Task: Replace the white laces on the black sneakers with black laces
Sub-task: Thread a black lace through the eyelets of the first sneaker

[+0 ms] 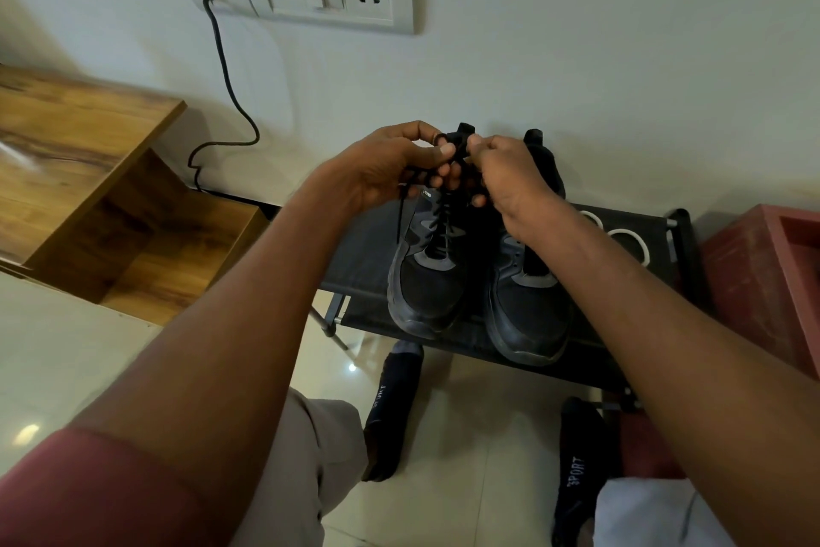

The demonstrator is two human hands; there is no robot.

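we judge tying step: our left hand and right hand each pinch black lace ends between curled fingertips, above left sneaker. right sneaker just beside, below right fingers. next: cinch knot evenly.

Maroon sleeve, light trousers, black "SPORT" socks.

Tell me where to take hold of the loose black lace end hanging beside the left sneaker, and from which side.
Pinch the loose black lace end near its tip, coming from the left, outer side of the left sneaker. It hangs free there below the left hand, over the black rack, with nothing crowding it, while the right hand and the other sneaker block the opposite side.
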